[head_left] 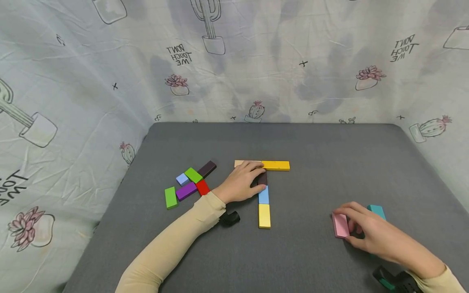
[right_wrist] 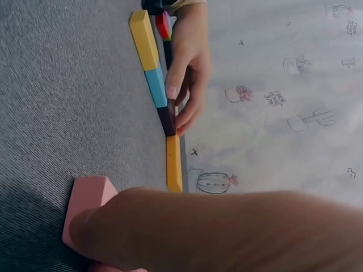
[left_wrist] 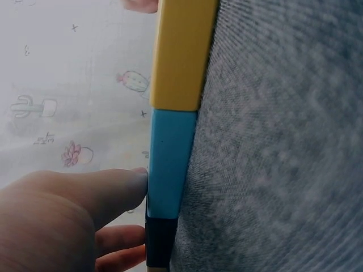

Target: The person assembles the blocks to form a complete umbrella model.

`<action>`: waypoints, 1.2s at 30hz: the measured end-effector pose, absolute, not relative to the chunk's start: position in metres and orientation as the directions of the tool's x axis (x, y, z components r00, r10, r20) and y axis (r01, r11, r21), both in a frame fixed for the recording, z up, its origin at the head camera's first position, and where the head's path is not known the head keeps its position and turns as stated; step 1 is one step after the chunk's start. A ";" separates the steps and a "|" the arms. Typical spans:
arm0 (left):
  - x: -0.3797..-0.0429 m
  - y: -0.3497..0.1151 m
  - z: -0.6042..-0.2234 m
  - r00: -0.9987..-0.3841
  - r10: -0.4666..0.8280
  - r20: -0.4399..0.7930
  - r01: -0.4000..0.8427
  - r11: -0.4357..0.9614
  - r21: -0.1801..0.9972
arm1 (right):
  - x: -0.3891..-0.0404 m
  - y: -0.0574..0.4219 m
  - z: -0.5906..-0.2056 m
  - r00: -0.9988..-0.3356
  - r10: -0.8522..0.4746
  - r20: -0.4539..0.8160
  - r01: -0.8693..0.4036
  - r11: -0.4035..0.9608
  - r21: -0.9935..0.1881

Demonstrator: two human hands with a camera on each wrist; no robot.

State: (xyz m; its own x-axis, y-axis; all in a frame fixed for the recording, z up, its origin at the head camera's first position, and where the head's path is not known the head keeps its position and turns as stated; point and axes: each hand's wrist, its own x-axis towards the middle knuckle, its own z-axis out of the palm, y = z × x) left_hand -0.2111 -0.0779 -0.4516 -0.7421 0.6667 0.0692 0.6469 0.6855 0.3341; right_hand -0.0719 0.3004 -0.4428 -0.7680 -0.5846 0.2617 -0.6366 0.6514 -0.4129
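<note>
Several wooden blocks form a T on the grey table: a beige block (head_left: 239,162) and an orange-yellow block (head_left: 277,165) across the far end, with a dark block (head_left: 262,179), a light blue block (head_left: 263,196) and a pale yellow block (head_left: 264,216) in a line below. Over the T's junction lies my left hand (head_left: 238,184), its extended fingers touching the blocks, thumb by the light blue and dark ones. At the right, my right hand (head_left: 375,230) pinches a pink block (head_left: 340,226) between thumb and fingers; in the right wrist view the pink block (right_wrist: 85,198) is partly hidden.
Left of the T lies a loose cluster of blocks, with a purple block (head_left: 186,191), a red block (head_left: 202,187) and a green block (head_left: 170,198) among them. A teal block (head_left: 377,211) sits behind my right hand. Printed cloth (head_left: 271,61) hangs around the table (head_left: 311,260).
</note>
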 end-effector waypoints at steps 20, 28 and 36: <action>-0.213 -0.080 -0.454 -0.737 0.672 0.076 0.657 0.684 0.317 | -0.165 0.268 -0.409 -0.838 -0.529 0.132 -0.540 0.768 -0.345; -0.213 -0.079 -0.454 -0.733 0.674 0.088 0.662 0.679 0.317 | -0.209 0.258 -0.414 -0.857 -0.510 0.077 -0.499 0.782 -0.373; -0.214 -0.079 -0.456 -0.733 0.675 0.088 0.663 0.678 0.317 | -0.244 0.241 -0.421 -0.869 -0.495 0.007 -0.453 0.788 -0.417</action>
